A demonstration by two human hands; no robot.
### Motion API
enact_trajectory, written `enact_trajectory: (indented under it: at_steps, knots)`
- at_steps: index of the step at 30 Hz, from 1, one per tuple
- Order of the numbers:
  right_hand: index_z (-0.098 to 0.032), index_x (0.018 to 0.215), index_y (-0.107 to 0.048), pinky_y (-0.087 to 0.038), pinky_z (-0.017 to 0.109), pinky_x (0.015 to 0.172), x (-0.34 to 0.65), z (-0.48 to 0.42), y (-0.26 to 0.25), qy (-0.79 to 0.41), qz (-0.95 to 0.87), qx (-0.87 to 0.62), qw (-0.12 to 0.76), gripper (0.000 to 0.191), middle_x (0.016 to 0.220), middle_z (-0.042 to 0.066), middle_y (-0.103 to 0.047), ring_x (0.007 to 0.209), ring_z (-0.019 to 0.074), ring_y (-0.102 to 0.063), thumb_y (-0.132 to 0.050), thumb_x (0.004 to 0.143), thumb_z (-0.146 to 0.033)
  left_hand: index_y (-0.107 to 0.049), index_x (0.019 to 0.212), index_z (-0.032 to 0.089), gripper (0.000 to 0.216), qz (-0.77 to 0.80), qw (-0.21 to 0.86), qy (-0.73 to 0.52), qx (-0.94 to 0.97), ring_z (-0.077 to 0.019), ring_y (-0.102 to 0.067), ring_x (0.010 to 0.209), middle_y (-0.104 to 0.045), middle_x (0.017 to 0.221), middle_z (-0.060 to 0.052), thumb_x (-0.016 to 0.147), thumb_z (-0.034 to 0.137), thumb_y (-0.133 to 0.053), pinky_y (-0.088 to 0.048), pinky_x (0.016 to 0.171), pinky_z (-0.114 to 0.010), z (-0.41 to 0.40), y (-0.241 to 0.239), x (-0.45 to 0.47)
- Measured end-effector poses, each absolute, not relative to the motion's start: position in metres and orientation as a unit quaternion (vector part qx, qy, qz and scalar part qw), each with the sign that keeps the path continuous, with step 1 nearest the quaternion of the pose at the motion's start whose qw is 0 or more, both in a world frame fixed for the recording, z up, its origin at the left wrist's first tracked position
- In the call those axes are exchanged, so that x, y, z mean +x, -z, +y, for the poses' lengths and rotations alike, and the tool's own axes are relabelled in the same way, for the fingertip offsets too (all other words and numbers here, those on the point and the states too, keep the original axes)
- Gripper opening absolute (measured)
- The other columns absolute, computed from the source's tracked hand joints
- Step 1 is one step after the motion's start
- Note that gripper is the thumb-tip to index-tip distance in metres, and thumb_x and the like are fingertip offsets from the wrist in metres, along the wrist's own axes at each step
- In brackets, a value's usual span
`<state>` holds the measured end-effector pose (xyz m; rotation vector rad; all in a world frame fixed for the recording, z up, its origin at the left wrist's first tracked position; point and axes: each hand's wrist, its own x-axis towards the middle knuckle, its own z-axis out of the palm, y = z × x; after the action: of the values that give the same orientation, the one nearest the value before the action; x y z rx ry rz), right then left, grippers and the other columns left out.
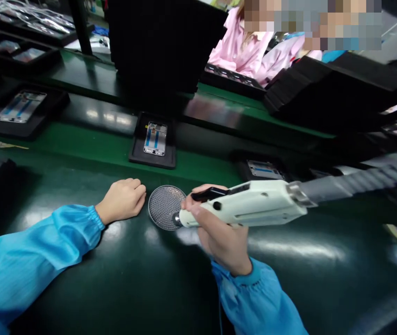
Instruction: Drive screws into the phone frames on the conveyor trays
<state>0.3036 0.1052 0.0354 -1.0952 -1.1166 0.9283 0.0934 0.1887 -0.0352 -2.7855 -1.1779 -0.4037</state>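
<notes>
Beside mesh dish (165, 206) | left hand (123, 199) fingers curled | right hand (219, 235) fingers clutch screwdriver (250, 204)

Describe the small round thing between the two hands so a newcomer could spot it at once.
On the dark green bench, look between the closed left hand and the right hand gripping a white power tool. There lies a flat round silvery disc, at the tool's tip. It alone is circular and dotted with tiny holes; the black trays beyond are rectangular and hold phone frames.

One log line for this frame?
left hand: fisted on bench beside round mesh dish | right hand: holds power screwdriver, tip at dish edge | behind: phone frame in tray
</notes>
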Motion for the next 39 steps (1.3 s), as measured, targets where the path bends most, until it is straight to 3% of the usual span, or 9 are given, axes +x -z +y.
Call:
enact_trajectory:
  at_steps: [5, 11, 25, 39]
  knots:
    - [-0.023, 0.1, -0.068, -0.055, 0.044, 0.087, 0.282, 0.113, -0.023, -0.44, -0.498, -0.488, 0.566, 0.021, 0.088, 0.003, -0.065, 0.089, 0.0207, -0.065, -0.07, 0.079, -0.024, -0.057, 0.073, 0.018, 0.024, -0.373, 0.05, 0.147, -0.915, -0.0196, -0.054, 0.067, -0.057, 0.073, -0.005, 0.094, 0.022, -0.046, -0.036, 0.059, -0.033, 0.188, 0.034, 0.095]
    - [-0.023, 0.098, -0.067, -0.056, 0.04, 0.078, 0.283, 0.116, -0.013, -0.453, -0.503, -0.491, 0.549, 0.019, 0.076, 0.0, -0.064, 0.074, 0.0175, -0.064, -0.07, 0.08, -0.024, -0.057, 0.072, 0.018, 0.022, -0.37, 0.044, 0.157, -0.915, -0.0198, -0.054, 0.066, -0.057, 0.073, -0.005, 0.092, 0.022, -0.047, -0.036, 0.057, -0.034, 0.188, 0.037, 0.096]
    - [-0.023, 0.098, -0.064, -0.056, 0.039, 0.078, 0.283, 0.112, -0.009, -0.431, -0.53, -0.501, 0.532, 0.018, 0.084, 0.003, -0.065, 0.083, 0.0191, -0.065, -0.069, 0.081, -0.023, -0.058, 0.074, 0.018, 0.021, -0.375, 0.037, 0.157, -0.913, -0.0201, -0.055, 0.067, -0.058, 0.074, -0.005, 0.091, 0.023, -0.047, -0.037, 0.056, -0.034, 0.187, 0.039, 0.097]
    - [-0.024, 0.096, -0.065, -0.056, 0.042, 0.076, 0.287, 0.112, -0.023, -0.425, -0.491, -0.494, 0.578, 0.018, 0.083, 0.002, -0.064, 0.079, 0.0193, -0.063, -0.07, 0.078, -0.026, -0.058, 0.074, 0.018, 0.021, -0.373, 0.031, 0.159, -0.914, -0.0205, -0.055, 0.068, -0.058, 0.075, -0.006, 0.091, 0.023, -0.048, -0.039, 0.058, -0.035, 0.187, 0.038, 0.096]
